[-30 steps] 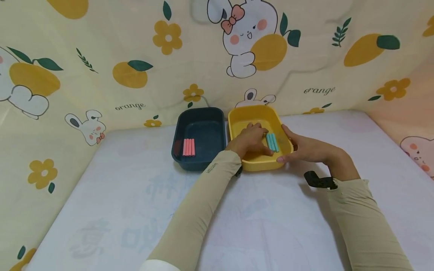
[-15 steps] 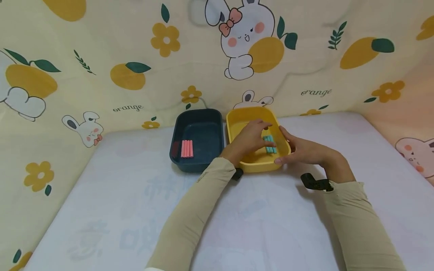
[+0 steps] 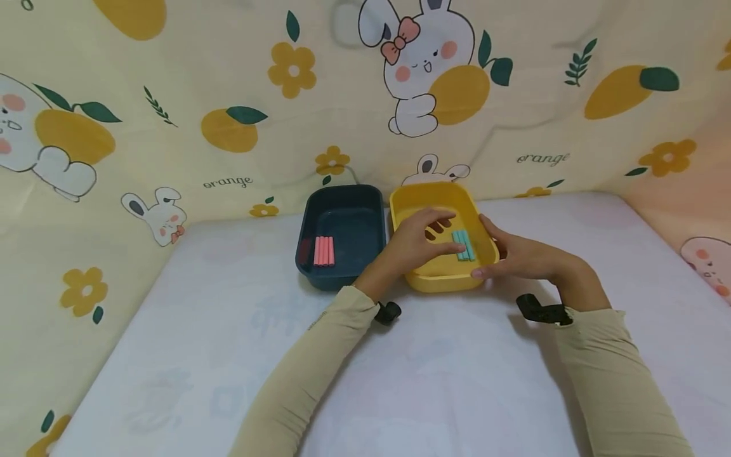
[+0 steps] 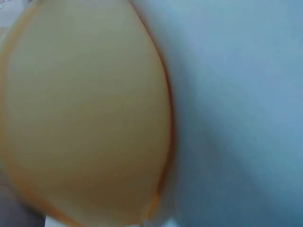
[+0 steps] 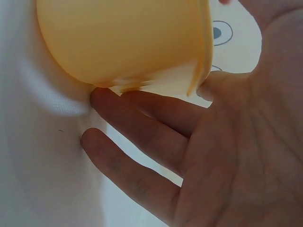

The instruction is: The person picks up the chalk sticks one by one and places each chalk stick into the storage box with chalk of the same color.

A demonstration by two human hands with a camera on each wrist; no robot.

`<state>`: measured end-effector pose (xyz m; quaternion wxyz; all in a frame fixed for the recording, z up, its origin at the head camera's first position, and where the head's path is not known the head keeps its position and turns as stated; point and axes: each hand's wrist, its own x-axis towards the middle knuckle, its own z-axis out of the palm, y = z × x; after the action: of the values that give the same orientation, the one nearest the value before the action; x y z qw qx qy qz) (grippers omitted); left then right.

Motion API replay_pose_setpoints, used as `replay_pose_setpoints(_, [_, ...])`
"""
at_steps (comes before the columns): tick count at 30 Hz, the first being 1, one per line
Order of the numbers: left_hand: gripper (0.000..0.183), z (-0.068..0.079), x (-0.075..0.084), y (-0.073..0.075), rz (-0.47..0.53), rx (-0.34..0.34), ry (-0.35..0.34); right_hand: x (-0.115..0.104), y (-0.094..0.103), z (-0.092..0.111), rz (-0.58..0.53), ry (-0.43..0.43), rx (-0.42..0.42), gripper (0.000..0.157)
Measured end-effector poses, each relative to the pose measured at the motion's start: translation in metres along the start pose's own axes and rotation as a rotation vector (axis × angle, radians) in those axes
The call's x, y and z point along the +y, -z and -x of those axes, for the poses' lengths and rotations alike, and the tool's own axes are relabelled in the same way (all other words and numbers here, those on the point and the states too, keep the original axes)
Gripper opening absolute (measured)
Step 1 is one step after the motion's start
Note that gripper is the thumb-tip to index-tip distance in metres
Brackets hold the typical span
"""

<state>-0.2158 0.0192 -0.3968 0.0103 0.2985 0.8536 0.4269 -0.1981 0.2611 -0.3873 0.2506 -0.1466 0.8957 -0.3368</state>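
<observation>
In the head view, a yellow tray holds several blue-green sticks that look like chalk, lying side by side in its right part. My left hand hovers over this tray, fingers spread loosely with nothing between them; its thumb tip overlaps the sticks, and I cannot tell if it touches. My right hand holds the tray's right side, thumb at the near corner and a finger farther along the rim. The right wrist view shows the right hand's fingers against and below the yellow wall.
Left of the yellow tray stands a dark blue tray with several pink chalk-like sticks in a row. Both trays sit at the back of the white table, against a printed cloth. The left wrist view is mostly yellow tray wall.
My left hand has lifted and drawn back a little to the left over the yellow tray, its fingers opening apart. The right hand stays at the tray's side. The sticks lie as before.
</observation>
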Motion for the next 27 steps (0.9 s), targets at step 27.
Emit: replay_pose_setpoints(27, [0.057, 0.039, -0.008, 0.012, 0.01, -0.02, -0.256, -0.002, 0.002, 0.001, -0.004, 0.019, -0.003, 0.118])
